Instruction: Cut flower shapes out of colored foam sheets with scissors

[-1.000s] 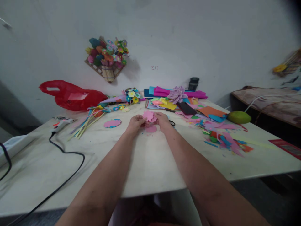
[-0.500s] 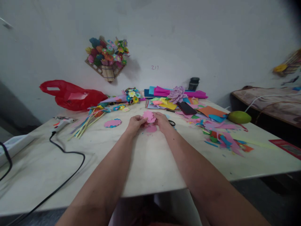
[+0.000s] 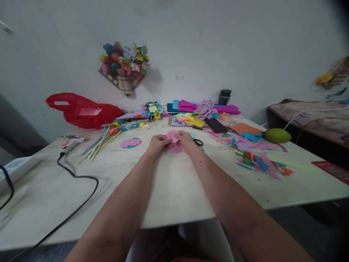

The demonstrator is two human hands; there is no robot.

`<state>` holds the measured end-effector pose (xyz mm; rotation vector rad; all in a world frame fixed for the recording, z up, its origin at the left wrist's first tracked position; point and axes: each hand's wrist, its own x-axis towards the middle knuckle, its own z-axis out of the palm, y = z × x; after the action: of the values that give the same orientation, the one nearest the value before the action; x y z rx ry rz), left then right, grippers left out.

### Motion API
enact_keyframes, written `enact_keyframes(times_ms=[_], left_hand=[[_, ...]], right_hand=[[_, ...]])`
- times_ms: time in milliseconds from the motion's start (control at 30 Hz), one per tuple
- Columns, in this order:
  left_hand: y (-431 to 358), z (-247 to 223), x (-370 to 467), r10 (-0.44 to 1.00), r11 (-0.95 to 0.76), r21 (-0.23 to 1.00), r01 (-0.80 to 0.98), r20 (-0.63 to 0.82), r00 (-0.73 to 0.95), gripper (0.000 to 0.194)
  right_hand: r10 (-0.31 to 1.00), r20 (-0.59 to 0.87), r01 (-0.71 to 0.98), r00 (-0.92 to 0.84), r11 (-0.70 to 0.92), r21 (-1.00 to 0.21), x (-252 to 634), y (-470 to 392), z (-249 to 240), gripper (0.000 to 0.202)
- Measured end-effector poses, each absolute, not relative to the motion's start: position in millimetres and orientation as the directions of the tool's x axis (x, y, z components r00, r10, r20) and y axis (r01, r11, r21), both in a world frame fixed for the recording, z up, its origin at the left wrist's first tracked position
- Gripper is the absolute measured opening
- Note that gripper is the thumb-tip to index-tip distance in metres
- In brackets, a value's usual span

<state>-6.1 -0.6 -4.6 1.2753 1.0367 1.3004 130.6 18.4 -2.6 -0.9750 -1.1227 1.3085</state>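
Observation:
My left hand (image 3: 159, 142) and my right hand (image 3: 185, 140) meet over the middle of the table, each pinching a pink paper cutout (image 3: 172, 135) between them. Its near side is partly hidden by my fingers. Just below it, a second pink paper piece (image 3: 175, 149) lies on the tabletop. Black scissors handles (image 3: 198, 142) show right beside my right hand; their blades are hidden. To the left of my left hand lies a pink paper disc with a blue scalloped edge (image 3: 131, 143).
A glue gun (image 3: 71, 144) with a black cord and a white power strip (image 3: 17, 169) are on the left. Behind are a red plastic bag (image 3: 84, 111) and paper flowers (image 3: 153, 110). Paper scraps (image 3: 261, 162), a phone (image 3: 216, 125) and a green fruit (image 3: 277, 135) occupy the right.
The pink cutout has turned in my fingers: its scalloped outline showed before, and now it looks rounder. My right hand's fingers have shifted slightly onto its face. The table things are unmoved.

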Motion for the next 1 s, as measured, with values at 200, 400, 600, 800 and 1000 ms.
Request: enact_keyframes(times_ms=[200,400,600,800,1000], left_hand=[[0.7,-5.6,-6.4,0.987,-0.131,0.984,-0.124,0.141,0.076,0.043],[5.1,-3.1,-8.7,0.996,-0.052,0.968,-0.247,0.068,0.056,0.049],[3.1,-5.4,-8.9,0.993,-0.070,0.980,-0.187,0.087,0.082,0.045],[0.7,-5.4,-8.0,0.991,-0.109,0.981,-0.158,0.121,0.063,0.044],[1.7,-5.2,-7.6,0.993,-0.107,0.979,-0.175,0.113,0.023,0.046]], right_hand=[[0.997,0.082,-0.173,0.012,0.082,-0.981,131.0,21.8,-6.3,0.015],[0.996,0.093,-0.189,-0.010,0.090,-0.978,131.6,25.4,-11.0,0.020],[0.995,0.100,-0.239,-0.028,0.090,-0.967,130.9,24.3,-11.0,0.023],[0.996,0.087,-0.230,-0.036,0.076,-0.970,128.8,20.7,-6.3,0.027],[0.996,0.064,-0.234,-0.054,0.050,-0.971,126.8,13.5,1.9,0.027]])
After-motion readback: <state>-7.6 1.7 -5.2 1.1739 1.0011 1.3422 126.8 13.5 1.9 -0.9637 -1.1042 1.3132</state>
